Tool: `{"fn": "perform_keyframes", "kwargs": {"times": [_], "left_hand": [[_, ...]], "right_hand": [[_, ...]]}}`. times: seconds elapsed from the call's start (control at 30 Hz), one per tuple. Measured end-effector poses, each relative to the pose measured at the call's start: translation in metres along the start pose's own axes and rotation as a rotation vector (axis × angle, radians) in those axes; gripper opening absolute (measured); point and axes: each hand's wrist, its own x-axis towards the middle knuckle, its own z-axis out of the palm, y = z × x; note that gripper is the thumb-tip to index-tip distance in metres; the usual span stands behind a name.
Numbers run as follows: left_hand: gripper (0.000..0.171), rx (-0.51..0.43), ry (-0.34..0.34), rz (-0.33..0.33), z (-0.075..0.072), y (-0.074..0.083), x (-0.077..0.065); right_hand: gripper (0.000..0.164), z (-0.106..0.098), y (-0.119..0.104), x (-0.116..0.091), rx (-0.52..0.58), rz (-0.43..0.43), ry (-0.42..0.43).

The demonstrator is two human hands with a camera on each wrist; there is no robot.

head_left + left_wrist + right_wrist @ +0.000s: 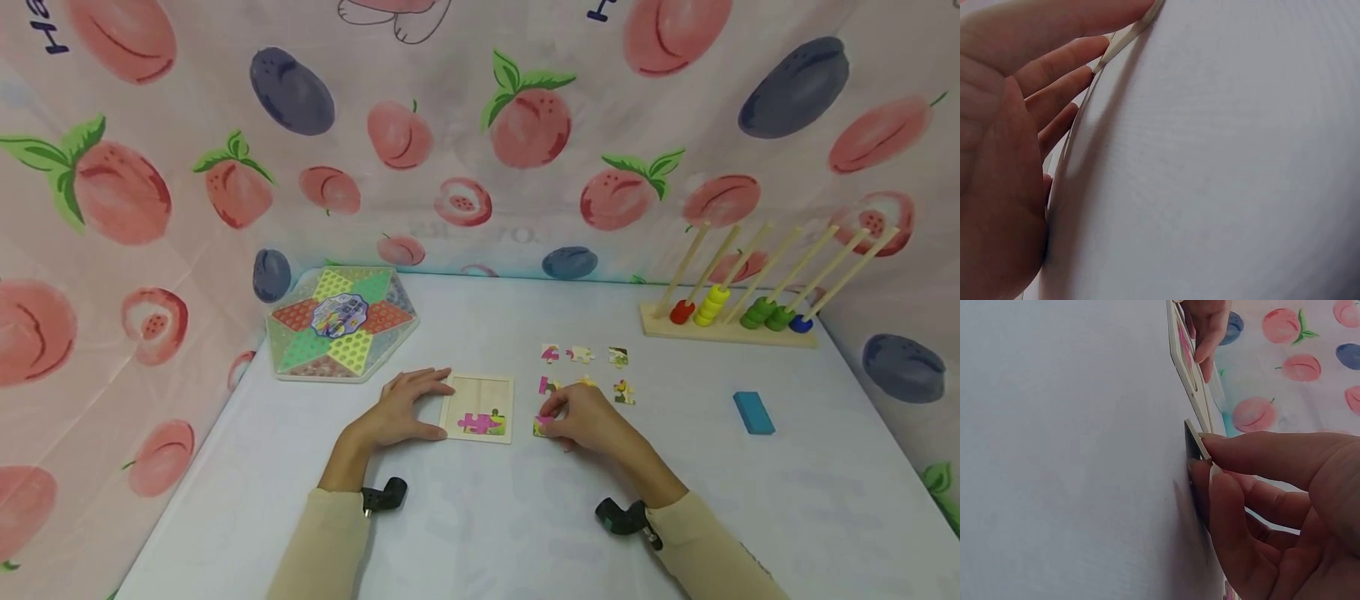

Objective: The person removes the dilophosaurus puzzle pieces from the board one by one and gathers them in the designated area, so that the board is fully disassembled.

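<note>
A light wooden puzzle tray (480, 388) lies flat at the middle of the table, with joined pink and green pieces (482, 424) along its lower edge. My left hand (405, 408) rests at the tray's left side, thumb by the lower corner and fingers by the upper one. Just right of the tray, my right hand (588, 419) pinches a jigsaw piece (1194, 437) between thumb and fingers. In the right wrist view that piece is tilted, close to the tabletop. Loose jigsaw pieces (618, 357) lie in rows beyond the right hand, which partly covers some.
A star-patterned board game box (345, 321) sits at the back left. At the back right stands a wooden rack with pegs and coloured beads (735, 327). In front of it lies a blue block (753, 413). A fruit-print cloth (465, 125) hangs behind the table.
</note>
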Motion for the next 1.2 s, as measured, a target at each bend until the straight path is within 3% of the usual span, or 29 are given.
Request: {"fn": "perform_keyframes", "kwargs": {"times": [0.43,0.67,1.2], "left_hand": [[0.061,-0.012,0.002,-0.014,0.0007,0.0015,-0.0002],[0.061,0.007,-0.002,-0.005,-0.0002,0.0011,-0.0003],[0.062,0.0,-0.001,0.011,-0.0009,-0.0002,0.0001]], "right_hand": [[0.016,0.0002,-0.0043,0.0002,-0.025,0.026,0.005],[0.018,0.0008,-0.0043,0.0012,-0.128,0.018,0.035],[0.017,0.0015,-0.0046,0.0007,-0.137,0.015,0.038]]}}
